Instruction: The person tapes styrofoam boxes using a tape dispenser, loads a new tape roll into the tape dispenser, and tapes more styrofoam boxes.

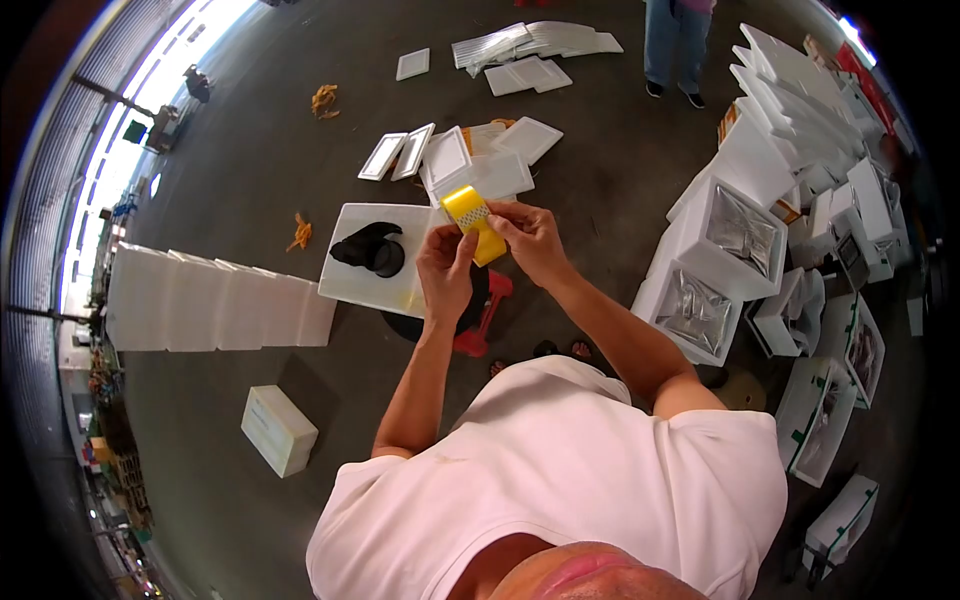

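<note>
In front of my chest I hold a roll of yellow packing tape (pixel 488 245) with both hands. My left hand (pixel 445 268) grips its left side, fingers and thumb closed against it. On the right side, my right hand (pixel 530 238) pinches the roll between thumb and fingers. A patterned strip crosses the yellow face. Just left of my hands, a black tape dispenser (pixel 370 250) lies on a white foam box (pixel 345 285). Beneath that box, a red and black stand (pixel 485 315) is partly hidden by my left forearm.
A row of stacked foam boxes (pixel 220 300) extends left, and a single foam box (pixel 280 430) sits on the floor. Foam lids (pixel 500 165) lie scattered ahead. Right of me are foam boxes with silver lining (pixel 740 225). Another person (pixel 678 45) stands at the back.
</note>
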